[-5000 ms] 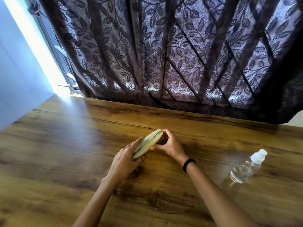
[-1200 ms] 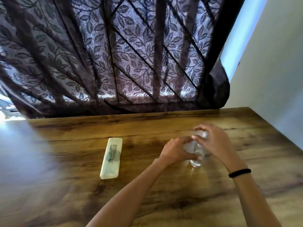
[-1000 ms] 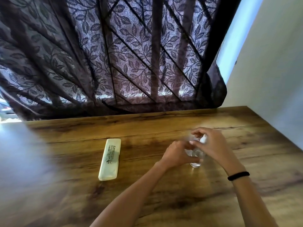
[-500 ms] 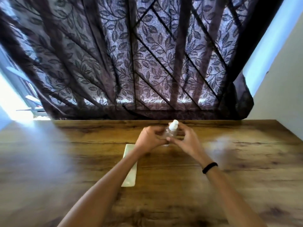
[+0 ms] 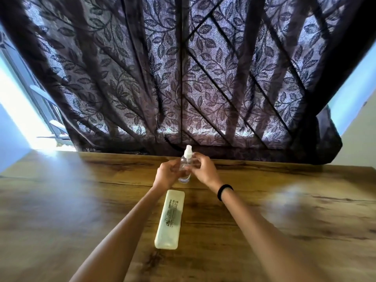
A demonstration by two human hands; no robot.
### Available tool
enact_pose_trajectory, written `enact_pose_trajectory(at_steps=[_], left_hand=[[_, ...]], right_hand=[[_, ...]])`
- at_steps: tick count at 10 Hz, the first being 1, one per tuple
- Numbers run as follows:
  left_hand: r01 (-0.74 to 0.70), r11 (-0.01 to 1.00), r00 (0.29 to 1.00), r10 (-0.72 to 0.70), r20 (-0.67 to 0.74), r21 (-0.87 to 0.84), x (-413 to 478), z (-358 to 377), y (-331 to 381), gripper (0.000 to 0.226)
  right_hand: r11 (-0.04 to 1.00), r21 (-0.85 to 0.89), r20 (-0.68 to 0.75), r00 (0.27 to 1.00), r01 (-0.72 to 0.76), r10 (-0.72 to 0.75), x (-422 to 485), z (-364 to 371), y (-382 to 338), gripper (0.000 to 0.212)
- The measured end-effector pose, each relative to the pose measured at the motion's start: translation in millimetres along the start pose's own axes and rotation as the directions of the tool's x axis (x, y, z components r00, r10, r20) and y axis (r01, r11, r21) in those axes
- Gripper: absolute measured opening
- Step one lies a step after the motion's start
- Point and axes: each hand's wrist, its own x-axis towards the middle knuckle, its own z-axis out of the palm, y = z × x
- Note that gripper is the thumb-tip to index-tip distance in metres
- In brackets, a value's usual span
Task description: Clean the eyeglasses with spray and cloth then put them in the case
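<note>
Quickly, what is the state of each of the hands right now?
Left hand: closed on the spray bottle.
Right hand: closed on the same spray bottle, from the other side.

The lower body of the spray bottle (image 5: pixel 185 167) is partly covered by the fingers of the left hand (image 5: pixel 167 176) at its 9 o'clock and the right hand (image 5: pixel 203 171) at its 3 o'clock, and whether its base touches the table (image 5: pixel 61 210) cannot be told. The print on the closed case (image 5: pixel 169 219) is too small and smeared to read, and nothing inside shows. A blurred pale patch (image 5: pixel 293 202) on the wood at 3 o'clock from the case cannot be identified, both forearms run off the bottom edge, and the curtain (image 5: pixel 183 68) is cut by the top edge.
</note>
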Motion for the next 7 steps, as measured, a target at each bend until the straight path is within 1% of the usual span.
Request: enact_pose_trajectory(at_steps=[1, 4, 5, 6, 7], left_hand=[[-0.023, 0.999, 1.0, 0.023, 0.012, 0.048, -0.1, -0.7, -8.0, 0.03], [-0.035, 0.996, 0.999, 0.033, 0.028, 0.087, -6.4, -2.4, -7.2, 0.031], [-0.1, 0.985, 0.994, 0.093, 0.058, 0.141, -11.5, -3.9, -1.5, 0.05], [-0.183, 0.976, 0.982, 0.176, 0.072, 0.119, -20.9, -9.3, 7.9, 0.073], [-0.262, 0.95, 0.961, 0.272, -0.04, 0.168, -26.9, -15.0, 18.7, 0.082]], right_hand=[[1.0, -0.008, 0.002, 1.0, -0.005, 0.005, -0.1, 5.8, 5.2, 0.036], [1.0, -0.03, 0.036, 0.999, -0.008, 0.009, -1.7, 8.7, 8.1, 0.042], [0.998, -0.051, 0.039, 0.999, -0.023, 0.025, -4.8, 5.5, 10.3, 0.037], [0.998, -0.052, 0.021, 0.999, -0.029, 0.03, -8.1, -0.8, 10.9, 0.032], [0.997, -0.067, -0.005, 0.999, -0.034, 0.033, -12.4, -11.0, 8.2, 0.028]])
